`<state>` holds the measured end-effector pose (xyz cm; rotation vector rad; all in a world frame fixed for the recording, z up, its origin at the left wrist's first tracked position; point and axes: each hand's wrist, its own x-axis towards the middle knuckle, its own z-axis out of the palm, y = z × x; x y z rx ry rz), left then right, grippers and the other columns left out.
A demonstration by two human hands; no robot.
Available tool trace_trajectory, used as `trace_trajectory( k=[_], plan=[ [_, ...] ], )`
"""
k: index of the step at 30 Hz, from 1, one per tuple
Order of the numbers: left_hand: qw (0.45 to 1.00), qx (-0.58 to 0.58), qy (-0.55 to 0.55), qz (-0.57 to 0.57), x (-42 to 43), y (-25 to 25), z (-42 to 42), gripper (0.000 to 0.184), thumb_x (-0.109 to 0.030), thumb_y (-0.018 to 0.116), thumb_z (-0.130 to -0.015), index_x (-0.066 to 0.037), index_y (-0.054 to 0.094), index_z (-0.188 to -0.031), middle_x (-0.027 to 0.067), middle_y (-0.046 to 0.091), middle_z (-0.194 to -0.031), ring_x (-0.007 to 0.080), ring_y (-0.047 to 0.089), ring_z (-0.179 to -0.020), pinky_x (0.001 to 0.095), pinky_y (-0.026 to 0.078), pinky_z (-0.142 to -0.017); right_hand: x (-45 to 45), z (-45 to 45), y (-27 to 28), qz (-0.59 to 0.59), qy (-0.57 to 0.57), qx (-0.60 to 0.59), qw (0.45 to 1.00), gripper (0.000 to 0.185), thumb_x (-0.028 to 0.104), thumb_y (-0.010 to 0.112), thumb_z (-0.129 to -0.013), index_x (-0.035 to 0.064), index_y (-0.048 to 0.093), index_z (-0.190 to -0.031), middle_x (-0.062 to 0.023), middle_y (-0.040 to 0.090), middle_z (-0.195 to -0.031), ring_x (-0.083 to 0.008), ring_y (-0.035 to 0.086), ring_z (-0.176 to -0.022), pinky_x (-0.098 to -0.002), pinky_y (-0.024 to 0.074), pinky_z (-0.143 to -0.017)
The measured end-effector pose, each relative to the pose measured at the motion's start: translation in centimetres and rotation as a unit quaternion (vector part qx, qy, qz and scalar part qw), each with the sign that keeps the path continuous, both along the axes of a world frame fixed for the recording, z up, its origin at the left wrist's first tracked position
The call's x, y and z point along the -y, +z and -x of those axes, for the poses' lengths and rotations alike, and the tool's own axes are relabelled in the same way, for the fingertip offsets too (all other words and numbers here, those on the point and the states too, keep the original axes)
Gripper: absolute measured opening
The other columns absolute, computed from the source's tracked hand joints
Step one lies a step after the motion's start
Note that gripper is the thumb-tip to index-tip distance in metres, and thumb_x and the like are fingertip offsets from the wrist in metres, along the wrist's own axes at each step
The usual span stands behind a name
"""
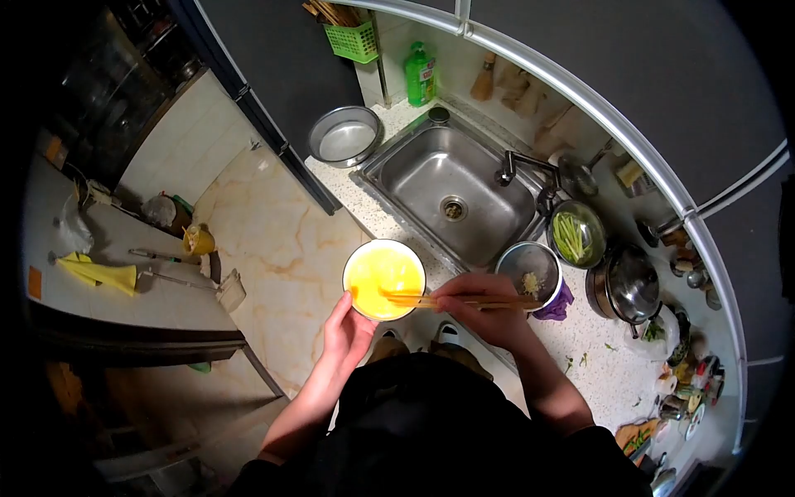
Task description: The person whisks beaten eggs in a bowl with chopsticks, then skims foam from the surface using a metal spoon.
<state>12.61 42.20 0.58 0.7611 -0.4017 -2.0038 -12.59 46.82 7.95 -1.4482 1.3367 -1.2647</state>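
My left hand (346, 330) grips a round bowl (424, 272) by its lower left side, in front of my body and above the floor. Bright yellow beaten egg (377, 277) fills much of the bowl. In my right hand (484, 311) is a pair of wooden chopsticks (420, 301), with the fingers wrapped round them. Their tips reach over the rim into the egg, and their back ends stick out to the right, toward a metal pot (507, 265) on the counter. Pale chopped bits lie inside that pot.
Beyond the bowl is a steel sink (414, 190) with a dark faucet (526, 161). A round metal pan (310, 137) stands left of it. To the right are a bowl of green vegetable strips (571, 236), a lidded pot (633, 286) and purple leaves (556, 305). A green bottle (420, 79) stands behind.
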Motion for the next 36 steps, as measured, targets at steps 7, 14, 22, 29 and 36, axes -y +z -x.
trace_trajectory(
  k=[7,14,22,29,36],
  plan=[
    [1.0,-0.029,0.0,-0.011,-0.1,0.0,-0.2,0.049,-0.032,0.053,-0.1,-0.002,0.046,-0.138,0.0135,0.056,-0.139,0.0261,0.053,-0.128,0.0422,0.042,-0.107,0.3,0.1,0.2,-0.025,0.014,0.064,0.998,0.012,0.007,0.069,-0.09,0.0006,0.072,-0.099,-0.0069,0.072,-0.088,-0.0112,0.067,-0.082,-0.0253,0.052,-0.076],
    [0.999,-0.029,0.0,-0.015,-0.4,0.3,-0.1,0.047,-0.031,0.052,-0.1,-0.002,0.046,-0.137,0.0131,0.057,-0.138,0.0262,0.054,-0.127,0.0425,0.043,-0.107,0.0,0.1,0.3,-0.026,0.029,0.067,0.997,0.01,0.005,0.069,-0.089,0.0017,0.072,-0.098,-0.0058,0.071,-0.088,-0.0111,0.065,-0.082,-0.0255,0.0519,-0.074],
    [1.0,-0.004,-0.006,-0.012,-0.6,-0.2,0.1,0.055,-0.036,0.058,-0.096,-0.005,0.046,-0.139,0.0126,0.053,-0.142,0.0285,0.052,-0.13,0.0466,0.042,-0.109,0.1,0.4,0.5,0.028,0.074,0.007,0.997,0.012,0.004,0.071,-0.086,0.0028,0.072,-0.098,-0.0087,0.07,-0.09,-0.016,0.067,-0.08,-0.0276,0.0517,-0.072],
    [0.999,-0.03,-0.006,-0.017,-0.6,-0.1,0.3,0.046,-0.031,0.053,-0.1,-0.002,0.048,-0.136,0.013,0.058,-0.136,0.0259,0.056,-0.125,0.0419,0.044,-0.105,0.0,0.6,0.9,0.054,0.074,0.022,0.996,0.013,0.003,0.07,-0.085,0.0027,0.072,-0.098,-0.0091,0.071,-0.088,-0.018,0.068,-0.078,-0.0283,0.0518,-0.07],
    [1.0,-0.019,-0.005,-0.021,-0.5,-0.3,0.3,0.048,-0.032,0.055,-0.099,-0.003,0.047,-0.136,0.0127,0.058,-0.136,0.025,0.056,-0.124,0.0414,0.044,-0.104,0.1,0.9,0.6,0.068,0.072,0.015,0.995,0.01,0.004,0.07,-0.086,0.0022,0.071,-0.096,-0.0094,0.07,-0.088,-0.019,0.068,-0.078,-0.0298,0.0523,-0.07]
  ],
)
